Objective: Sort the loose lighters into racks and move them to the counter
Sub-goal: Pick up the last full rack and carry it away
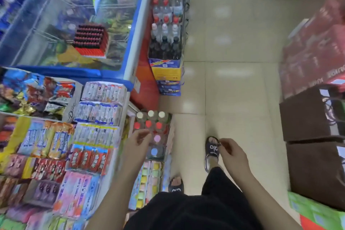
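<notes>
At ten o'clock, a rack of red lighters stands on the glass top of the freezer, well apart from both hands. At seven o'clock, boxed snacks fill a shelf. The left hand hangs at six o'clock, fingers loosely curled and holding nothing, beside capped bottles; the right hand, toward five o'clock above the tiled floor, has fingers curled, pinching something small and dark that I cannot tell apart.

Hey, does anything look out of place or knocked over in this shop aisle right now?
Nothing is spilled or toppled. The one oddity: a rack of red lighters sits on the freezer's glass lid, not with shelf goods. Both the left hand and right hand hold nothing I can make out.
</notes>
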Action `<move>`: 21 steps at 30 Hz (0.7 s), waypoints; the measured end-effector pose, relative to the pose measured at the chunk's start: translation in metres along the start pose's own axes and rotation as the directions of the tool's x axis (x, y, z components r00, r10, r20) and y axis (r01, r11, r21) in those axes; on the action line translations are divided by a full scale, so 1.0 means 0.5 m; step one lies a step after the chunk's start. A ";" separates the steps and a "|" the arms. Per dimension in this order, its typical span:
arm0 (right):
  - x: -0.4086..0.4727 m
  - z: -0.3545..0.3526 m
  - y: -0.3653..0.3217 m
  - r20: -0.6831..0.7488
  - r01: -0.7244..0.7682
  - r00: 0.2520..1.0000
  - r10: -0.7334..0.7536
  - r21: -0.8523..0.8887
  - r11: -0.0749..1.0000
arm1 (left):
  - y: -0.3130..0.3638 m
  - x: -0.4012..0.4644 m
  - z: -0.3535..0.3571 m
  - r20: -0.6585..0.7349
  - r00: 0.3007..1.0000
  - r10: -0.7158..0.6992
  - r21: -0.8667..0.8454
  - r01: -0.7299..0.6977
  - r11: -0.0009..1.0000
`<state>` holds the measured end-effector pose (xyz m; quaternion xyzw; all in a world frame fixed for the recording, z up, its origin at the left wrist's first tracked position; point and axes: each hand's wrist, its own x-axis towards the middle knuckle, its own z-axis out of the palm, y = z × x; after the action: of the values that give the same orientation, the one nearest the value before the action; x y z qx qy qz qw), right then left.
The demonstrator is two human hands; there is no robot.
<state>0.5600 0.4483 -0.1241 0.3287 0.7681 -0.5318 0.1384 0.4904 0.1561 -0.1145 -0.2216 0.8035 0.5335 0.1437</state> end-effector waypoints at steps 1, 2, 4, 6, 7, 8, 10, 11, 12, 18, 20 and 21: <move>0.036 -0.007 -0.024 0.012 0.012 1.000 -0.012 0.001 1.000 | 0.011 0.016 0.018 -0.009 1.000 -0.019 -0.001 0.019 1.000; 0.076 -0.014 -0.047 0.032 0.023 0.999 -0.023 0.000 1.000 | 0.024 0.031 0.036 -0.016 0.999 -0.041 -0.014 0.040 0.999; 0.156 -0.028 -0.100 0.071 0.050 0.996 -0.051 0.018 0.999 | 0.050 0.057 0.074 -0.049 0.995 -0.092 -0.071 0.089 0.994; 0.234 -0.041 -0.161 0.118 0.104 0.988 -0.103 0.002 0.995 | 0.073 0.080 0.110 -0.096 0.985 -0.140 -0.097 0.131 0.987; 0.268 -0.046 -0.195 0.142 0.136 0.981 -0.133 -0.012 0.991 | 0.084 0.090 0.126 -0.127 0.980 -0.155 -0.106 0.142 0.984; 0.302 -0.051 -0.232 0.163 0.166 0.974 -0.160 -0.019 0.986 | 0.091 0.102 0.142 -0.164 0.973 -0.165 -0.127 0.145 0.981; 0.366 -0.056 -0.304 0.203 0.205 0.959 -0.197 -0.017 0.979 | 0.114 0.122 0.170 -0.211 0.959 -0.190 -0.164 0.157 0.974; 0.394 -0.058 -0.338 0.224 0.224 0.951 -0.214 -0.022 0.974 | 0.127 0.133 0.182 -0.220 0.953 -0.207 -0.173 0.171 0.970; 0.419 -0.058 -0.370 0.244 0.246 0.941 -0.233 -0.025 0.969 | 0.139 0.143 0.192 -0.233 0.947 -0.220 -0.186 0.179 0.966; 0.558 -0.032 -0.510 0.325 0.325 0.899 -0.293 -0.047 0.945 | 0.228 0.267 0.233 -0.295 0.909 -0.296 -0.324 0.196 0.926; 0.599 -0.019 -0.537 0.344 0.328 0.895 -0.285 -0.074 0.942 | 0.253 0.332 0.234 -0.286 0.909 -0.301 -0.347 0.195 0.917; 0.621 -0.012 -0.548 0.348 0.328 0.894 -0.281 -0.085 0.941 | 0.267 0.369 0.232 -0.281 0.911 -0.302 -0.370 0.187 0.910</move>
<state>0.1508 0.5052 -0.0972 0.0995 0.8115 -0.5387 0.2032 0.2628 0.2699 -0.1401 -0.4296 0.6789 0.5945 0.0331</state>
